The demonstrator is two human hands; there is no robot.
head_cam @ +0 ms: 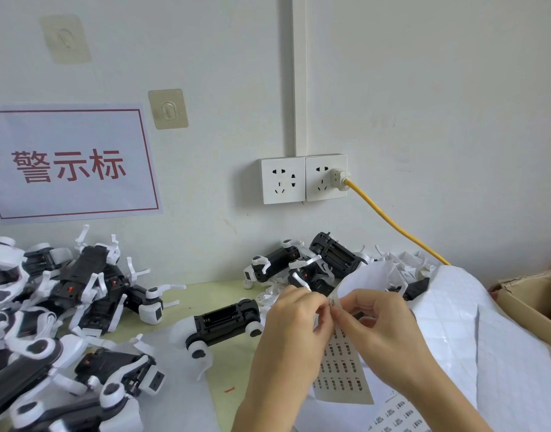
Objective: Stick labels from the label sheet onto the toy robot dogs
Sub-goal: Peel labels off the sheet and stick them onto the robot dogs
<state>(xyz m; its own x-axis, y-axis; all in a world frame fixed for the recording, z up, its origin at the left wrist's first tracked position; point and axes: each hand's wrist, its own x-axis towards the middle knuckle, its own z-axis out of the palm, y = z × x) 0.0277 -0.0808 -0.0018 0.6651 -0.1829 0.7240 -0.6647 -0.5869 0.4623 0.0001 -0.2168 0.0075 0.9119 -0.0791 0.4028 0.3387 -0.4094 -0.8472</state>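
Both hands meet over the near right of the worktop (230, 363). The left hand (294, 319) has its fingers (322, 310) curled, pinching the top edge of the label sheet (339, 366). The right hand (380, 325) has thumb and forefinger closed on the same top edge, touching the left fingers; whether a single label is between them is too small to tell. The sheet hangs down from the pinch, rows of small dark labels showing. A second printed sheet (399, 419) lies below it at the near edge.

One toy robot dog (224, 325) lies on its back just left of the hands. A heap of dogs (65, 307) fills the left side, and another cluster (305, 263) lies far against the wall; neither heap can be counted exactly. Two wall sockets (302, 179) sit above, one with a yellow cable (389, 222).
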